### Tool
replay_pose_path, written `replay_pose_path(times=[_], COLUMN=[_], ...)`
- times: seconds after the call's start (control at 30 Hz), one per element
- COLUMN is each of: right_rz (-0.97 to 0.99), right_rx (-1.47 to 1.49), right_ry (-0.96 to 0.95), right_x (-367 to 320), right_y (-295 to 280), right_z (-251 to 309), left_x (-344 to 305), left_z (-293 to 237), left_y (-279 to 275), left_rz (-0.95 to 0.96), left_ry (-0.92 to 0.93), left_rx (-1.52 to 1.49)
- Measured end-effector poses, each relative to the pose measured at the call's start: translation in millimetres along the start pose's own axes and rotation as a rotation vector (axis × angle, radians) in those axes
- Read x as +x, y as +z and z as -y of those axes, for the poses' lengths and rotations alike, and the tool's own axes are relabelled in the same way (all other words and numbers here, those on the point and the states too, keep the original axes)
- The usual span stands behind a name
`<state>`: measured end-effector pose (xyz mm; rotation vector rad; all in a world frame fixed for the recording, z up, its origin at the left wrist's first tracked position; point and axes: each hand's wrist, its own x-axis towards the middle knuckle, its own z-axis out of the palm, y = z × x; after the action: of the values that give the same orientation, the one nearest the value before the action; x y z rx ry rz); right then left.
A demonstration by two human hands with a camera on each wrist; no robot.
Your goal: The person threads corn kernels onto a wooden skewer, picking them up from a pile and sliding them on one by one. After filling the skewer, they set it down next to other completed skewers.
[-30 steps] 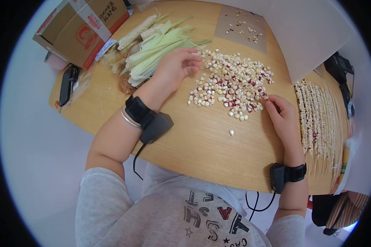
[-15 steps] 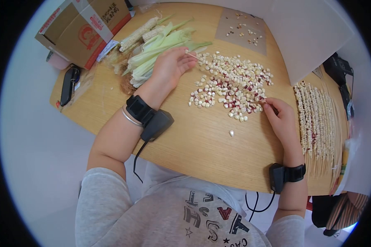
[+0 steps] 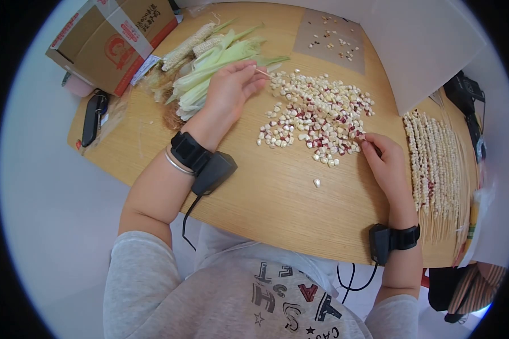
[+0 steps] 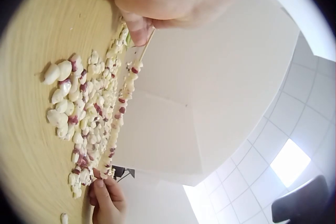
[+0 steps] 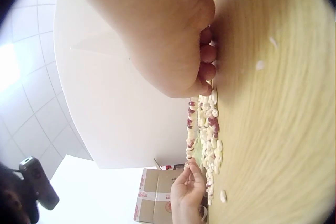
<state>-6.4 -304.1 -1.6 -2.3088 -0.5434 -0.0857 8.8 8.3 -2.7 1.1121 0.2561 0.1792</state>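
A thin stick threaded with cream and dark red corn kernels, a kernel skewer (image 4: 122,109), spans between my two hands, just over the pile. My left hand (image 3: 232,87) pinches its bare end between thumb and fingers, beside the corn husks (image 3: 201,79). At the other end, my right hand (image 3: 387,161) pinches the skewer by its last kernels, thumb and forefinger together. Below lies a spread pile of loose kernels (image 3: 277,134), mostly cream with some red. The left wrist view shows the row of kernels along the stick most plainly.
Peeled corn cobs (image 3: 189,46) lie by the husks, with a cardboard box (image 3: 116,45) behind. Rows of finished kernel skewers (image 3: 432,164) line the right side. A grey sheet (image 3: 305,42) with scattered kernels is at the back. One stray kernel (image 3: 316,183) sits near me.
My left hand has shifted a little left, and a length of bare stick now shows between its fingertips and the kernels. My right hand has barely moved.
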Motion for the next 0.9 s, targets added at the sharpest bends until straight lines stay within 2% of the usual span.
replay_pose_path(times=[0.4,0.9], right_rz=[-0.008,0.005], right_rx=[0.011,-0.009], right_ry=[0.006,-0.001], right_x=[-0.3,0.1], right_y=[0.3,-0.3], right_z=[-3.2,0.4], left_x=[-2.8,-5.0], left_z=[-0.4,0.0], left_y=[3.0,3.6], left_rz=[-0.011,0.058], left_ry=[0.065,-0.048], left_rx=[0.094,-0.162])
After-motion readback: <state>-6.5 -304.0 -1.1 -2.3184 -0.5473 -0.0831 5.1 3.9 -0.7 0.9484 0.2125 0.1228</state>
